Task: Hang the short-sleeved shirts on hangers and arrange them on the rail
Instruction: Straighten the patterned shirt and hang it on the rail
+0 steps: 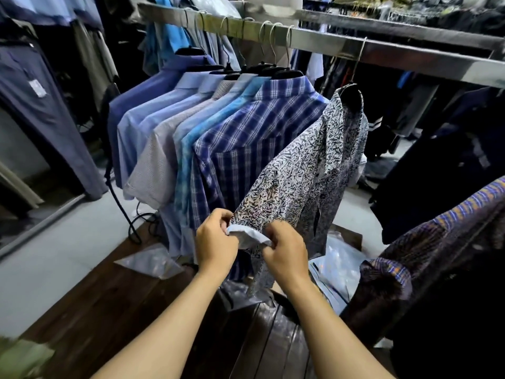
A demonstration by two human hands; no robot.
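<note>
A white shirt with a dark leaf print [308, 162] hangs on a black hanger [352, 97] from the steel rail [382, 50], at the right end of a row. My left hand [216, 242] and my right hand [287, 253] both pinch the cuff of its near sleeve [248, 236], which is turned back to show its pale lining. To its left hangs a blue plaid shirt [246, 143], then several plain blue and grey short-sleeved shirts [164, 124], all on black hangers.
Clear plastic bags [338, 258] lie on the dark wooden surface [109, 310] below the shirts. A dark checked shirt [410, 258] drapes at the right. Dark garments hang left and behind. A black cable [123, 212] runs down onto the pale floor [41, 269].
</note>
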